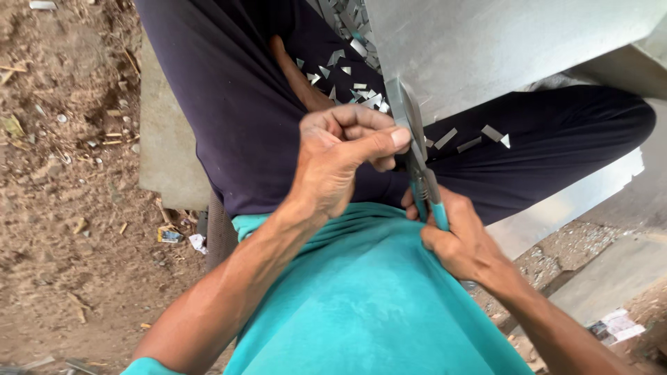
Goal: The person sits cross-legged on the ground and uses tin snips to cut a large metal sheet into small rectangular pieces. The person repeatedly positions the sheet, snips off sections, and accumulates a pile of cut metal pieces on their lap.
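My right hand [462,243] grips the teal handles of metal snips [410,132], whose grey jaws bite the lower edge of a shiny metal sheet [486,48]. My left hand [344,156] is closed in a loose fist beside the snips, thumb tip pressed against the jaws near the sheet's edge; whether it pinches the sheet cannot be told. Small cut metal scraps [361,94] lie scattered over my dark trousers [229,104]. I sit cross-legged in a teal shirt [361,298].
Bare brown dirt [62,208] with litter and twigs lies to the left. A grey flat slab [163,146] sits under my leg. More sheet metal [597,278] and gravel lie at the right, with paper scraps [615,326] nearby.
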